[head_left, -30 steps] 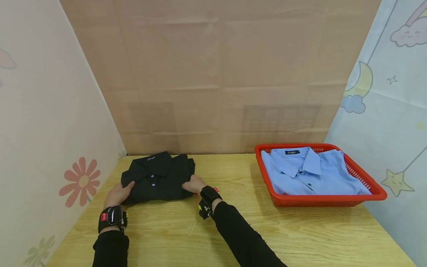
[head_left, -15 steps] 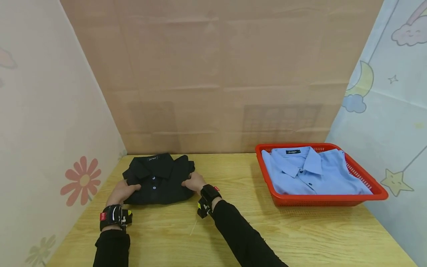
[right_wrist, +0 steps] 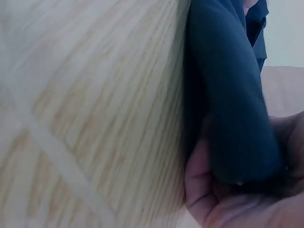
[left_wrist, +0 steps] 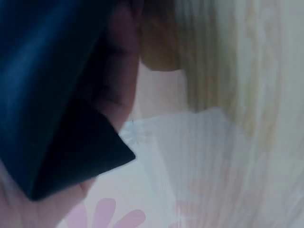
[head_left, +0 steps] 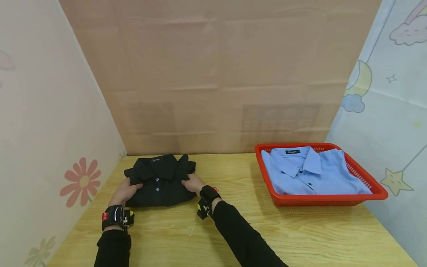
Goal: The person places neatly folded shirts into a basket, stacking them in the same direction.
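A folded black shirt (head_left: 163,189), collar toward the back and two light buttons showing, is at the left rear of the table. My left hand (head_left: 124,191) grips its left edge, thumb on top. In the left wrist view the fingers (left_wrist: 121,57) curl under the dark cloth (left_wrist: 42,85). At the right edge my right hand (head_left: 194,184) holds the shirt the same way. The right wrist view shows fingers (right_wrist: 198,183) beneath the rolled fold of the shirt (right_wrist: 237,104) and the thumb over it.
On the right stands a red plastic basket (head_left: 330,201) with a folded light blue shirt (head_left: 310,174) inside. The wooden table (head_left: 233,222) is bounded by a brown paper-covered back wall (head_left: 217,74) and patterned side walls (head_left: 83,181).
The left hand has shifted right and slightly up, its thumb further in over the black shirt. The shirt's left side has come a little to the right; the right hand stays nearly in place.
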Tool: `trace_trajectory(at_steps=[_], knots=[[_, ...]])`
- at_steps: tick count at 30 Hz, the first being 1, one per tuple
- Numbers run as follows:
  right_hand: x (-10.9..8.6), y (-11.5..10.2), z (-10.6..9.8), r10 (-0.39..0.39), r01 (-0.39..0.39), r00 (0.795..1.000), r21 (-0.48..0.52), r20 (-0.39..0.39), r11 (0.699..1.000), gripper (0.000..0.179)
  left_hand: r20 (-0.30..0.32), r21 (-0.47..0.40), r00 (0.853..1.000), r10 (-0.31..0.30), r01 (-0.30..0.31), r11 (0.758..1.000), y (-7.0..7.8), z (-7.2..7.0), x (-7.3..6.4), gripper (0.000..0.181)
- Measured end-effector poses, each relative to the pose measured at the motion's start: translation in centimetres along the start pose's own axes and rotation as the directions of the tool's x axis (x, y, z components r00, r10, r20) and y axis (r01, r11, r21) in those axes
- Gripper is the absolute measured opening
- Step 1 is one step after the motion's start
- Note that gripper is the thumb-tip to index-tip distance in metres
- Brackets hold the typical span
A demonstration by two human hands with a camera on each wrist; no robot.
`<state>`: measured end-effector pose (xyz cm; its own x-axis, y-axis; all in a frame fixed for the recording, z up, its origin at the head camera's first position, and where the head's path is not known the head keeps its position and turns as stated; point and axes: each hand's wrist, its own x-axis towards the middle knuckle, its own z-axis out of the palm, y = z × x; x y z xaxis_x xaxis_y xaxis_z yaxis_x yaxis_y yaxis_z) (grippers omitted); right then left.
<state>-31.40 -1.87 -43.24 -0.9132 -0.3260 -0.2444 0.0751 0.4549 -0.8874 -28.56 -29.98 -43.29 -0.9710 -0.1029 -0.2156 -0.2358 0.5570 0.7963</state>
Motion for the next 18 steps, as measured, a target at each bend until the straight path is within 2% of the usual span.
trace_trajectory(at_steps=[3, 7, 13, 14, 16, 18], knots=[[0.0, -0.1, -0.3, -0.022, 0.022, 1.000, 0.016, 0.020, 1.000, 0.048, -0.025, -0.021, 0.996, 0.081, -0.082, 0.996, 0.2, 0.2, 0.0, 0.060], [-0.2, -0.2, -0.7, -0.022, 0.022, 1.000, 0.099, -0.001, 0.995, 0.054, -0.040, -0.060, 0.986, 0.163, -0.165, 0.984, 0.8, 0.2, -0.2, 0.060], [-0.4, -0.7, -1.0, 0.043, -0.026, 0.997, 0.252, -0.061, 0.967, 0.069, -0.096, -0.060, 0.953, 0.289, -0.295, 0.954, 2.3, 0.7, -0.3, 0.065], [-0.4, -0.9, -1.0, 0.055, -0.032, 0.996, 0.280, -0.074, 0.959, 0.062, -0.106, -0.054, 0.948, 0.300, -0.307, 0.950, 2.5, 0.8, -0.3, 0.065], [-0.5, -1.1, -1.2, 0.066, -0.027, 0.992, 0.329, -0.108, 0.944, 0.026, -0.115, -0.046, 0.944, 0.310, -0.317, 0.947, 3.2, 1.0, -0.5, 0.066], [-0.5, -1.2, -1.4, 0.086, -0.028, 0.985, 0.358, -0.147, 0.933, 0.026, -0.120, -0.040, 0.943, 0.310, -0.316, 0.948, 3.8, 1.2, -0.8, 0.067]])
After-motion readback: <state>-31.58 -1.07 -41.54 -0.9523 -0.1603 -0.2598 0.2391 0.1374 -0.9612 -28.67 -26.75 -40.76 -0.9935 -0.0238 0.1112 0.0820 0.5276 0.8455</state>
